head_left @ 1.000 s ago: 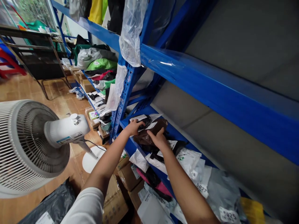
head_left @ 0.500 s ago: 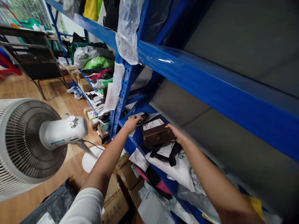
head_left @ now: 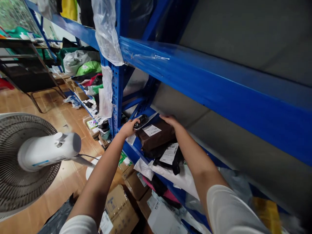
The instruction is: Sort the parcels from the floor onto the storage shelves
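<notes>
One pedestal fan [head_left: 52, 150] stands on wood-look floor [head_left: 73, 175]; at the blue metal shelf [head_left: 131, 152], fingers of the left hand [head_left: 127, 128] grasp one black parcel [head_left: 141, 120] beside one brown parcel [head_left: 158, 138], whose far edge the right hand [head_left: 171, 121] touches, its grip unclear.

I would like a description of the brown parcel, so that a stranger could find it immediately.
Find the thick blue beam sloping across the picture, then the blue shelf below it. There, the right hand touches the far edge of a boxy parcel with a white label. Its dark brown wrapping sets it apart from the black packet beside it.
</notes>
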The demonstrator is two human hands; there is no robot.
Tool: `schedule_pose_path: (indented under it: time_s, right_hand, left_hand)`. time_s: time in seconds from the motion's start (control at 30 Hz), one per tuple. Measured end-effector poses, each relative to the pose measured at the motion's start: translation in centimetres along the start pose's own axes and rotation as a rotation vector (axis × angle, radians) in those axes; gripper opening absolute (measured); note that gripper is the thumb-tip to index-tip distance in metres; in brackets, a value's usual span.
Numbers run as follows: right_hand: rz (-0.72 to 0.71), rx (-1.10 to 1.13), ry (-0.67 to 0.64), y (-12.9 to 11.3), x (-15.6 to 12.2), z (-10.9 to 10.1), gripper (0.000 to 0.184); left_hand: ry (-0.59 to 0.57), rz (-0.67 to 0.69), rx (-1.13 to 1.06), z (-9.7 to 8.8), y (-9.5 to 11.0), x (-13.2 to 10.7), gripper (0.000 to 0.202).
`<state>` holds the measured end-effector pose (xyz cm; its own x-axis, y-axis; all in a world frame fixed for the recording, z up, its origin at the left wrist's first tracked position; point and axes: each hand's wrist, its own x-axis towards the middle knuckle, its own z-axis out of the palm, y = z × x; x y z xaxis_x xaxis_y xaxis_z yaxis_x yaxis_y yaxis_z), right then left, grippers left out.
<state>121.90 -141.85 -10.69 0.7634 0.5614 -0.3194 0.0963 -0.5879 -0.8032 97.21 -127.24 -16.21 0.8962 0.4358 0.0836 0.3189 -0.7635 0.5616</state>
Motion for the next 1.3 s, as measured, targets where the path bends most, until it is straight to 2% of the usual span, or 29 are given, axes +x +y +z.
schedule_pose_path:
  time_s: [0.03,0.07,0.1,0.17,0.2,0.27,0.33,0.47,0.6,0.73,0.83,0.93,1.0,1.13,1.3]
  right_hand:
    - [-0.126,-0.046,0.021,0.3,-1.0,-0.3,0.028]
    - [-0.28,-0.13,-0.014,0.5,-2.3,-0.5,0.033]
    - [-0.456,-0.251,-0.086,0.9,-3.7,-0.4,0.043]
    - [-0.774,-0.581,-0.297,1.3,-6.5,0.4,0.076]
    - [-0.861,-0.744,-0.389,1.5,-7.4,1.0,0.091]
    - [-0.938,-0.979,-0.492,1.2,-8.0,2.2,0.103]
    - [-0.969,-1.05,-0.54,0.4,-7.0,2.8,0.096]
    - [-1.003,-0.955,-0.624,-1.7,-4.2,2.8,0.078]
    - [-1.044,-0.912,-0.793,-2.5,-4.3,3.8,0.074]
    - [-1.027,-0.88,-0.824,-1.8,-5.3,4.4,0.076]
    - [-0.993,-0.921,-0.828,-0.6,-6.1,3.2,0.081]
    - [-1.007,-0.887,-0.777,0.7,-7.6,1.6,0.084]
    - [-1.007,-0.812,-0.726,1.4,-8.4,1.2,0.079]
    - [-0.932,-0.675,-0.636,1.9,-8.7,1.9,0.048]
    - [-0.973,-0.549,-0.558,2.4,-8.0,3.0,0.045]
  left_hand:
    - [0.0,-0.002,-0.005,0.0,-0.1,0.1,0.059]
    - [-0.002,-0.002,-0.01,-0.1,-0.3,0.2,0.059]
    - [-0.002,0.002,-0.014,-0.2,-0.4,0.4,0.059]
    - [0.003,0.02,-0.024,-0.3,-0.7,0.7,0.058]
    - [0.005,0.034,-0.03,-0.5,-0.8,0.9,0.058]
    - [0.007,0.06,-0.042,-0.7,-1.0,1.2,0.059]
    - [0.0,0.071,-0.054,-0.9,-1.2,1.5,0.058]
    - [-0.001,0.073,-0.061,-1.1,-1.5,1.7,0.058]
    - [-0.004,0.076,-0.041,-1.1,-1.3,1.1,0.059]
    - [-0.076,0.109,0.029,-0.2,0.4,0.1,0.057]
    - [-0.143,0.055,0.147,1.2,2.5,-0.5,0.046]
    - [-0.109,-0.022,0.189,2.2,3.6,-1.1,0.039]
    - [-0.085,-0.035,0.137,2.2,3.0,-1.3,0.044]
    - [-0.085,-0.009,0.027,1.6,0.3,-1.7,0.07]
    - [-0.028,0.005,0.222,2.7,-1.5,-1.1,0.063]
